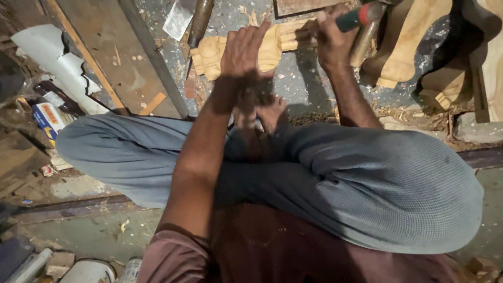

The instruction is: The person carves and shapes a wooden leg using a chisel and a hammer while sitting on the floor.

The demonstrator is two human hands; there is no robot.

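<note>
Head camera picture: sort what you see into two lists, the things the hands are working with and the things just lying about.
In use:
- left hand, resting on the pale carved wood piece
- right hand, gripping a tool with a green and red handle

Lying about:
- other pale wood pieces
- wooden plank
- torn white sheet
- small printed box
- wood chips

Dim warm light, deep shadows at the corners, slight motion blur, wide-angle stretch

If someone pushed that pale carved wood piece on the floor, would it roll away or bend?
The carved wood piece probably stays stiff; it looks solid. Its lumpy shape likely stops rolling. The left hand presses on it, so it may slide otherwise.
</note>
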